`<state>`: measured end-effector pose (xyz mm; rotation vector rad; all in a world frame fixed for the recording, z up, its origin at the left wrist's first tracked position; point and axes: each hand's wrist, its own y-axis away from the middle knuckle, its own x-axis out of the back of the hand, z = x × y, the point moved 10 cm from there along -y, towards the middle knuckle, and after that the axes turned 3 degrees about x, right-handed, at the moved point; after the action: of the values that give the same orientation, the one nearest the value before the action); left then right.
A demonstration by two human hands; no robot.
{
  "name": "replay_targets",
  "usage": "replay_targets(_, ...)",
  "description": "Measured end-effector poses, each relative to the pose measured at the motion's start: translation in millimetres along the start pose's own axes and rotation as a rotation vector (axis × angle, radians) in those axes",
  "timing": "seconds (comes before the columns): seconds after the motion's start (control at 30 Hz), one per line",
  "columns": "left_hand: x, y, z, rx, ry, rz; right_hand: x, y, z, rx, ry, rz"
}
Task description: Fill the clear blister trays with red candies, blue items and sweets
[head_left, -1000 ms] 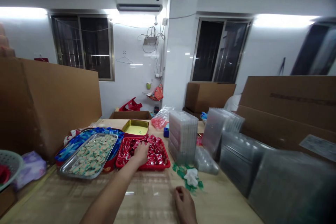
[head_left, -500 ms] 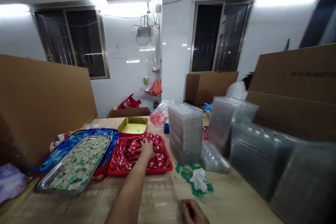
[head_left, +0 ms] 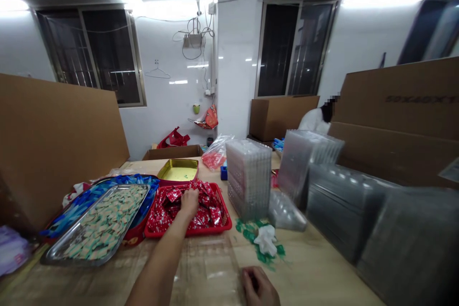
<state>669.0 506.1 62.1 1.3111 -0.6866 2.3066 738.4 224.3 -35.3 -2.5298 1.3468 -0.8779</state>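
Note:
Red, white-dotted foil packets (head_left: 163,210) fill a red plastic basket (head_left: 228,224). My left hand (head_left: 190,202) reaches in among them with its fingers curled closed, apparently round a red packet (head_left: 174,194); its fingertips are partly hidden. Lower down, my right hand (head_left: 261,288) rests at the table's near side, thumb and fingers curled round a dark hollow. Whether anything is inside it I cannot make out. Between the hands and the basket lies what looks like a clear plastic tray (head_left: 204,263), faint against the wood.
Left of the basket, a metal tray (head_left: 46,257) of small green-edged pieces rests over blue packets (head_left: 70,215). A gold-lined tin (head_left: 179,172) stands behind. To the right are stacked clear plastic trays (head_left: 249,177) and a crumpled white tissue (head_left: 266,240). Cardboard boxes (head_left: 57,143) flank the table; a person (head_left: 313,119) bends behind.
My left hand's fingers, spread over the packets before, have curled closed, and the hand has shifted slightly left. My right hand keeps its curled pose. The view has turned slightly right.

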Motion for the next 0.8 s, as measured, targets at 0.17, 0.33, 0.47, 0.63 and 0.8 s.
replay_targets(0.17, 41.8, -4.4, -16.7, 0.028, 0.259, 0.117, -1.9, 0.7, -3.7, -0.039, 0.024, -0.002)
replay_targets(0.33, 90.5, 2.3, -46.1, 0.204, 0.641, 0.302, -0.9, 1.1, -10.9, -0.054, 0.019, 0.011)
replay_targets(0.47, 115.6, 30.6, -62.0, 0.383, 1.025, 0.373, 1.4, 2.9, -15.4, -0.058, 0.008, 0.026)
replay_targets(0.63, 136.9, 103.5, -69.8, 0.536, 1.424, 0.369, 7.6, -0.3, -20.7, -0.086, -0.072, 0.045)
replay_targets(0.8, 128.8, 208.3, -80.1, 0.71, 1.649, 0.261, 7.1, 0.6, -53.6, -0.134, -0.198, -0.004)
